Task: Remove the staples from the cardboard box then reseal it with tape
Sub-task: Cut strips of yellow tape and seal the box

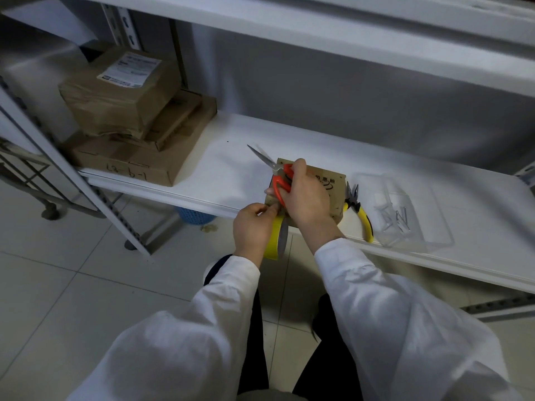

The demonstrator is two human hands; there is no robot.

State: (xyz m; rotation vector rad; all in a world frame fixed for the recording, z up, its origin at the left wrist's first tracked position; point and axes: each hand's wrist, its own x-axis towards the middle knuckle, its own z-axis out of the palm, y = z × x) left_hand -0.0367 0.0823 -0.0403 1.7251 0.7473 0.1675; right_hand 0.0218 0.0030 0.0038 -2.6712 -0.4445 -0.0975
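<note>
Several staples [396,219] lie in the tray [434,241]; left hand [253,227] pinches tape [276,238] at the box [333,183], right hand [307,198] grips scissors [279,180]. Resealing looks underway.

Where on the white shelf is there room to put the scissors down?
The widest bare patch of shelf lies between the stacked boxes and the small box. Another strip runs behind the clear tray, by the back wall. It is crowded between small box, pliers and tray.

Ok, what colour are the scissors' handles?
Orange-red; the scissors held in the right hand show clearly in the head view.
</note>
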